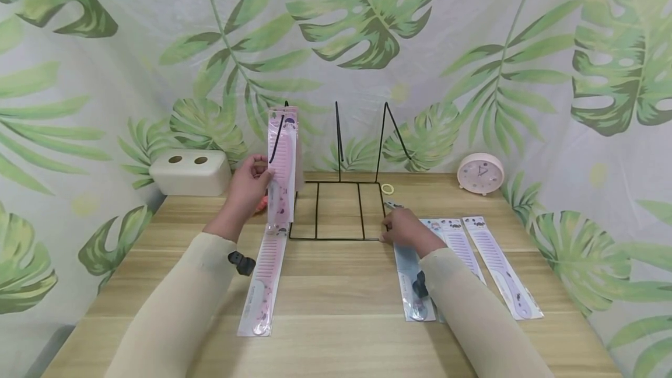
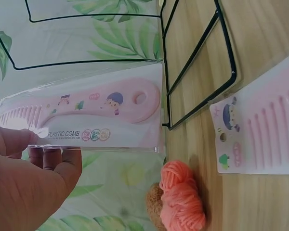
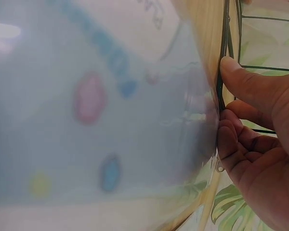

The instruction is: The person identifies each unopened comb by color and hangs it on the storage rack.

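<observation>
My left hand (image 1: 249,182) pinches the edge of a packaged pink plastic comb (image 1: 280,162), which hangs upright at the left prong of a black wire rack (image 1: 336,240). Behind it, at least one more pink package hangs on that prong. My right hand (image 1: 412,231) grips the rack's right base wire between thumb and curled fingers. Close under the right wrist lies a blue packaged comb (image 1: 409,276), which fills much of the right wrist view, blurred. Another packaged pink comb (image 1: 262,284) lies flat in front of the rack's left side.
Purple packaged combs (image 1: 501,267) lie at the right. A pink clock (image 1: 480,174), a yellow ring (image 1: 387,189) and a small metallic item (image 1: 392,205) are farther back. At the back left stands a white box with holes (image 1: 189,174); orange yarn (image 2: 183,197) sits near the rack.
</observation>
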Available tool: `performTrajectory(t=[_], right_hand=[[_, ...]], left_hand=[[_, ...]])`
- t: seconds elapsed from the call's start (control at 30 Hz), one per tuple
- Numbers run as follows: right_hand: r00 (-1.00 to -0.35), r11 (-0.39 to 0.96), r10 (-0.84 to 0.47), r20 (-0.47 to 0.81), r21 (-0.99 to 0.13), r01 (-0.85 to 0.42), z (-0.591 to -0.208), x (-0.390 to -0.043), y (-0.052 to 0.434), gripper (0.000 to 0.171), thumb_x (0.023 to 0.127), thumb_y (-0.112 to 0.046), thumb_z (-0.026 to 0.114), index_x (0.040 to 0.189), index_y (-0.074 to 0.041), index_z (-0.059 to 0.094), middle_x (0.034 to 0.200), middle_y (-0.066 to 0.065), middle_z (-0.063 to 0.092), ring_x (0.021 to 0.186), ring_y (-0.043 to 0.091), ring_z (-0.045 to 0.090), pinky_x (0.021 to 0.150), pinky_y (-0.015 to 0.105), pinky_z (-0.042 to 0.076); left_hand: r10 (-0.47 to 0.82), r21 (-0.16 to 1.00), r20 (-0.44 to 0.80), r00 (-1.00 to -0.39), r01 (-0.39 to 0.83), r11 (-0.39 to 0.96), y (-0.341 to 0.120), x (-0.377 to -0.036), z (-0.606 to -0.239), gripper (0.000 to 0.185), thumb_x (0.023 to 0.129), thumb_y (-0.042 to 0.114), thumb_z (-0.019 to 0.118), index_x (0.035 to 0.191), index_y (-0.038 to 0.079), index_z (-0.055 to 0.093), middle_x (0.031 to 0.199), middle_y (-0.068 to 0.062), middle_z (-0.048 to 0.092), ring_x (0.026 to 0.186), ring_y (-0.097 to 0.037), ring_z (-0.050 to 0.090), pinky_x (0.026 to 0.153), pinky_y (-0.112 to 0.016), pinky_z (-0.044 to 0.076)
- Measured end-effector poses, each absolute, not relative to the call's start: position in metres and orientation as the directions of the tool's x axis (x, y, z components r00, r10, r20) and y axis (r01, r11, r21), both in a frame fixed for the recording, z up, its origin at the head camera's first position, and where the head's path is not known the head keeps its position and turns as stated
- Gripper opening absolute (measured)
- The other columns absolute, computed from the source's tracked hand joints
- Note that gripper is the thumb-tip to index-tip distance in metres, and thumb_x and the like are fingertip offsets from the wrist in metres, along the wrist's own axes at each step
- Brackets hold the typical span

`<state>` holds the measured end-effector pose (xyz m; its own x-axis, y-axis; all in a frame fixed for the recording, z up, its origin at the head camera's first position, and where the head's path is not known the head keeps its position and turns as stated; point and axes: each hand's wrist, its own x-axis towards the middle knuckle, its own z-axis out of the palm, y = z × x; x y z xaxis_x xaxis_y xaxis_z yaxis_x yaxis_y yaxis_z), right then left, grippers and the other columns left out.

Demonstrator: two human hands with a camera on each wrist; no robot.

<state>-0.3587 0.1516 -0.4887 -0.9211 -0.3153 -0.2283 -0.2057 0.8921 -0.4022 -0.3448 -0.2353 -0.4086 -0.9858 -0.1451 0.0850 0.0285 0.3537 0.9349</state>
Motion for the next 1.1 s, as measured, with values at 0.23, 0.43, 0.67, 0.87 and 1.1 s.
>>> performTrajectory(t=[0.23, 0.43, 0.67, 0.87, 1.1], right_hand=[[-0.923, 0.894, -0.309, -0.229, -0.402, -0.200, -0.488, -0.359, 0.151, 0.045, 0.099, -0.024, 0.084, 0.138, -0.005, 0.074, 0.121, 0.012, 0.075, 0.094, 0.022, 0.063, 0.081, 0.037, 0.056], [-0.916, 0.885, -0.349, -0.196, -0.390, -0.254, -0.490, -0.360, 0.153, 0.023, 0.098, -0.024, 0.084, 0.114, -0.008, 0.081, 0.094, 0.007, 0.071, 0.080, 0.020, 0.059, 0.069, 0.034, 0.050], [-0.909, 0.883, -0.372, -0.187, -0.373, -0.285, -0.491, -0.362, 0.154, 0.015, 0.098, -0.025, 0.084, 0.099, -0.011, 0.080, 0.081, 0.003, 0.063, 0.072, 0.017, 0.055, 0.063, 0.030, 0.045], [-0.912, 0.885, -0.364, -0.188, -0.376, -0.276, -0.489, -0.361, 0.154, 0.019, 0.098, -0.024, 0.085, 0.107, -0.009, 0.081, 0.091, 0.007, 0.070, 0.076, 0.019, 0.057, 0.067, 0.031, 0.047], [-0.911, 0.886, -0.357, -0.205, -0.382, -0.261, -0.491, -0.363, 0.153, 0.017, 0.098, -0.024, 0.084, 0.105, -0.009, 0.081, 0.084, 0.004, 0.065, 0.075, 0.019, 0.058, 0.064, 0.031, 0.047]], left_hand=[[-0.170, 0.945, 0.062, -0.984, 0.004, 0.327, -0.235, -0.357, -0.406, 0.040, 0.113, 0.018, 0.059, 0.152, 0.012, 0.049, 0.137, -0.021, 0.063, 0.114, -0.030, 0.064, 0.096, -0.044, 0.061], [-0.188, 0.958, 0.048, -0.981, -0.008, 0.287, -0.233, -0.363, -0.408, 0.038, 0.112, 0.016, 0.060, 0.149, 0.010, 0.050, 0.127, -0.014, 0.062, 0.105, -0.025, 0.062, 0.083, -0.032, 0.062], [-0.200, 0.954, 0.050, -0.978, -0.012, 0.299, -0.232, -0.375, -0.417, 0.034, 0.112, 0.017, 0.061, 0.142, 0.002, 0.054, 0.128, -0.015, 0.060, 0.112, -0.028, 0.063, 0.095, -0.039, 0.064], [-0.216, 0.908, 0.081, -0.973, -0.018, 0.419, -0.232, -0.388, -0.426, 0.033, 0.113, 0.024, 0.061, 0.134, -0.002, 0.060, 0.130, -0.019, 0.063, 0.118, -0.033, 0.066, 0.106, -0.048, 0.059], [-0.254, 0.877, 0.089, -0.963, -0.045, 0.478, -0.231, -0.394, -0.432, 0.036, 0.113, 0.027, 0.061, 0.136, -0.002, 0.062, 0.136, -0.023, 0.063, 0.126, -0.035, 0.057, 0.111, -0.049, 0.051]])
